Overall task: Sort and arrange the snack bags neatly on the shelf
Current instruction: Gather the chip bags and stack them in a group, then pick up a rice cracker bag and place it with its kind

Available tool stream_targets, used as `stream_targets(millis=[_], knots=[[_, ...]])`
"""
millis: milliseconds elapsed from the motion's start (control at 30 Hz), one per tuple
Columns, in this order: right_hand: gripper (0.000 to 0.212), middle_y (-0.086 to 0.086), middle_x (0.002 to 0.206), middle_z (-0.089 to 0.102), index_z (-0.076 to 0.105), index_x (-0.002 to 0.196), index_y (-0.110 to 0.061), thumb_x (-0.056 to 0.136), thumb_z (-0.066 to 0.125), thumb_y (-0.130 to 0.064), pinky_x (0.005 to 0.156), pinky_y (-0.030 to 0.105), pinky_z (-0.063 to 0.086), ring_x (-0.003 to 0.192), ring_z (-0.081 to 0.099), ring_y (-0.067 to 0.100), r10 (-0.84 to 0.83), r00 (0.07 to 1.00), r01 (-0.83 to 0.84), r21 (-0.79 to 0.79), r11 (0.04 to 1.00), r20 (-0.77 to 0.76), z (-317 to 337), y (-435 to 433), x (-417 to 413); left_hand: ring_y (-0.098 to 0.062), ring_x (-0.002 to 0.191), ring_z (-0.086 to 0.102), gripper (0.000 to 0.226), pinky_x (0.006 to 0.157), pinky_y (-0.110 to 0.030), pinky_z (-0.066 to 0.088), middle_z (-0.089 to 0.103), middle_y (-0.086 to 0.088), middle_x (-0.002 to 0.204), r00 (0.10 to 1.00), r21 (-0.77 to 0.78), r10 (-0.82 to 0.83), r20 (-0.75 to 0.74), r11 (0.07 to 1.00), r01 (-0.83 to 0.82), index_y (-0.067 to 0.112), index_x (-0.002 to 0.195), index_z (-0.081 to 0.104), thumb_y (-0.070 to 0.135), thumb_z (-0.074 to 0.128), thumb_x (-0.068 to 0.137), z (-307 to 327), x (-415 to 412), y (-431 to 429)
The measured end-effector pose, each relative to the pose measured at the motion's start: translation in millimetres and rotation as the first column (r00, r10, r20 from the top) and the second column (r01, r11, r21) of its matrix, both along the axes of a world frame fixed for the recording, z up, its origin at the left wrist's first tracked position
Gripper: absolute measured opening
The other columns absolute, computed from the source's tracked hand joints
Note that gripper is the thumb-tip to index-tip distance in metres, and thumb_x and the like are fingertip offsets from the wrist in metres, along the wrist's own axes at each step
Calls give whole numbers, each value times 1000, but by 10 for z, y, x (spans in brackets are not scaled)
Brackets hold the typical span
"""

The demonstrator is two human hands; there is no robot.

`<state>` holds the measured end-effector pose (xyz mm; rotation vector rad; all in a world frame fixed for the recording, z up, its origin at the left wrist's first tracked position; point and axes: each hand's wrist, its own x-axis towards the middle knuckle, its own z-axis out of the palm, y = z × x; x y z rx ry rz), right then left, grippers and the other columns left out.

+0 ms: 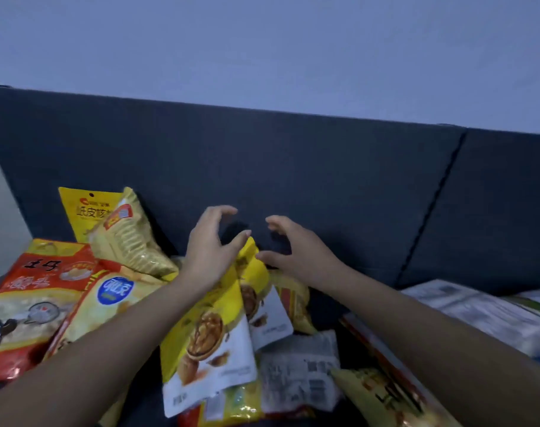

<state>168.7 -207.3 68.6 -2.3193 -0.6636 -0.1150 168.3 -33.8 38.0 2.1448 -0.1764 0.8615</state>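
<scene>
**A:** What was behind it all?

**B:** A pale wall (262, 41) at twelve o'clock, and below it a dark blue padded back panel (324, 167). The snack bags lay on the dark surface at its foot. I could not tell whether that was the shelf.

**A:** And the hands?

**B:** Both were near the centre, in front of the panel. The left hand (207, 245) was at about eleven o'clock from the walnut bag (207, 343), and the right hand (296, 251) was at one o'clock. Their fingers (214, 212) were spread and curved, grasping nothing. The left thumb was at the bag's top edge, touching or just short of it.

**A:** Why cupped like that?

**B:** I judged they were shaped to catch the bag by its top corners. It leaned back with a second walnut bag (262, 303) just behind it. Matching bags kept together suits sorting.

**A:** The rest?

**B:** A cracker bag (130, 238) leaned against the panel at ten o'clock, and an upright yellow bag (80, 211) stood behind it. That looked like the start of a row. A red-and-white bag (25, 303) and a bag with a blue label (108, 300) lay overlapping at eight o'clock, unsorted. Pale packs (478, 306) lay flat at four o'clock.

**A:** How far along was it?

**B:** Early, I would say, since most bags lay heaped.
</scene>
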Motion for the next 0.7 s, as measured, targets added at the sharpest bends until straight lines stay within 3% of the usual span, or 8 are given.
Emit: stream_targets(millis=[133,233,433,500,600,633,700], knots=[[60,-6,145,44,39,142,-21,89,64,-37,97,17,33,131,41,9,-144,990,143,-104,984,1,-34,-990,-293,-12,92,55,26,79,-11,41,57,4,96,952,68,-282,-115,954,291,10,103,61,15,74,81,-102,-96,-893],[56,-5,141,47,43,139,-22,89,65,-36,92,16,35,125,45,10,-255,967,248,-173,953,-19,-106,-1709,-554,-13,102,55,38,87,-24,44,55,5,106,876,141,-415,-244,879,456,11,113,59,30,71,83,-225,-199,-1491],[56,1,147,39,39,143,-17,93,60,-29,99,24,36,130,43,18,-367,928,319,-364,875,-68,-311,-2724,-1078,-7,121,43,61,95,-18,37,41,11,129,678,79,-541,-498,750,657,22,137,43,44,66,85,-426,-563,-2329],[51,2,143,43,46,139,-15,92,60,-30,104,23,30,131,41,19,-318,948,301,-397,867,23,-419,-2907,-1216,-9,131,33,77,100,-20,31,34,10,138,649,129,-533,-543,711,691,23,141,37,61,61,79,-525,-638,-2467],[69,-6,154,27,33,147,-23,87,64,-39,119,34,3,145,18,14,-236,960,279,-532,800,148,-633,-3078,-1285,-12,142,15,114,114,-31,18,18,8,153,667,254,-434,-606,689,678,28,147,24,90,48,55,-622,-707,-2561],[76,-5,154,28,33,147,-23,82,68,-40,119,39,-1,145,20,16,-208,954,297,-591,750,216,-700,-3090,-1272,-13,143,11,122,116,-33,15,14,8,155,679,278,-413,-606,690,668,29,148,21,92,47,47,-649,-709,-2569],[86,3,141,51,50,136,-17,59,83,-40,114,45,9,132,47,24,-164,921,367,-642,673,354,-813,-3028,-1221,-14,144,9,120,117,-32,13,11,6,156,694,280,-412,-590,702,655,28,149,19,83,52,48,-693,-692,-2573]])
